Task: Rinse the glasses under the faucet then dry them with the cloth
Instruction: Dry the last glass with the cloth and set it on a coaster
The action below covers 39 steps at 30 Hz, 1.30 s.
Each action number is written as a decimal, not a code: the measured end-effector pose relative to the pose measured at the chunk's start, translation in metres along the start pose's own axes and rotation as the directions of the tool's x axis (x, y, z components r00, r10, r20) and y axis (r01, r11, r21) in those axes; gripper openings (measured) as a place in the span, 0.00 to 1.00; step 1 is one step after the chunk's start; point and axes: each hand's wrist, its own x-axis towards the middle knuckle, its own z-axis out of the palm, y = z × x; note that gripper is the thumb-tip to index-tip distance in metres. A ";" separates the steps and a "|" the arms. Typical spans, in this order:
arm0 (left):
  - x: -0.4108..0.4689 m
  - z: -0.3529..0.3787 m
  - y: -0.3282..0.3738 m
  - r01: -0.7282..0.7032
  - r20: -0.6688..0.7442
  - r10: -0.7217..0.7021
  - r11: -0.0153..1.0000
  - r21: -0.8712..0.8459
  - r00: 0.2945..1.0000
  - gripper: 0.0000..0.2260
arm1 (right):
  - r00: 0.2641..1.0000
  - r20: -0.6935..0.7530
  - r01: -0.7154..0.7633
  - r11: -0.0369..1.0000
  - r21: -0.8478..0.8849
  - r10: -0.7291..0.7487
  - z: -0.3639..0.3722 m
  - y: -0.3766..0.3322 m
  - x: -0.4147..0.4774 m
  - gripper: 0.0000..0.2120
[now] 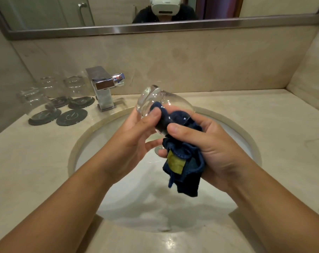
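Note:
A clear drinking glass [155, 99] lies tilted above the sink, its thick base pointing up and away. My left hand [136, 132] grips it from the left, thumb on its side. A dark blue cloth [184, 167] with a yellow label is stuffed into the glass's mouth and hangs down below. My right hand [210, 150] holds the cloth, thumb pressed at the glass's rim. The chrome faucet [104, 88] stands at the back left with no water running. Three more clear glasses [36, 101] stand upside down on dark coasters at the left.
The round white sink basin [129, 203] lies under my hands, wet at the bottom. One dark coaster [72, 116] is bare beside the faucet. A beige stone counter [283, 134] surrounds the basin, and a mirror [228, 8] hangs on the wall behind.

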 end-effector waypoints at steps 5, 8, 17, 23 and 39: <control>0.001 0.005 -0.004 0.025 -0.048 -0.022 0.998 0.058 0.999 0.21 | 0.994 -0.054 0.076 0.966 -0.248 -0.092 0.000 0.006 -0.001 0.16; 0.001 0.006 -0.003 -0.029 -0.076 0.031 0.999 0.031 0.997 0.23 | 0.997 -0.067 0.019 0.985 -0.173 -0.031 0.002 0.001 -0.001 0.16; 0.001 0.000 -0.002 -0.040 0.087 0.042 0.999 -0.028 0.995 0.27 | 0.994 0.002 -0.105 0.985 0.134 0.106 0.001 -0.005 -0.003 0.20; 0.001 -0.001 -0.005 0.024 -0.010 -0.024 0.998 0.052 1.000 0.30 | 0.998 -0.058 -0.043 0.994 -0.103 0.037 0.006 -0.001 -0.003 0.20; 0.001 -0.008 -0.002 0.022 0.090 -0.023 1.000 0.014 0.996 0.41 | 0.996 -0.059 -0.062 0.998 0.018 0.063 0.004 -0.005 -0.002 0.19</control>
